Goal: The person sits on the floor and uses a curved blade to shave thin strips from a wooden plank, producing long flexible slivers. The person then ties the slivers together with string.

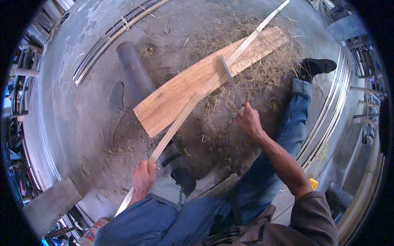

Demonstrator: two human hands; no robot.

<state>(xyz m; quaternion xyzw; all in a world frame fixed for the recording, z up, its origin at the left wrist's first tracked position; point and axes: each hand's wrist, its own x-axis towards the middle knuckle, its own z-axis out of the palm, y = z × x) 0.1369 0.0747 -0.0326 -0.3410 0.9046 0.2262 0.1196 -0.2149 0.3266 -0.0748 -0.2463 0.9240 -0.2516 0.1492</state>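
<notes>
The wooden board point(174, 92) is the landmark: the pale strip point(180, 119) lies diagonally across it. Left hand point(143, 178), below the board, grips the strip; right hand point(249, 120), to its right, holds a knife point(232, 82), blade across the strip. Step appears to be scraping; the next stroke calls for steady tension. A dark cylinder point(133, 65) lies board-left; loose shavings point(262, 82), board-right, could snag.
</notes>
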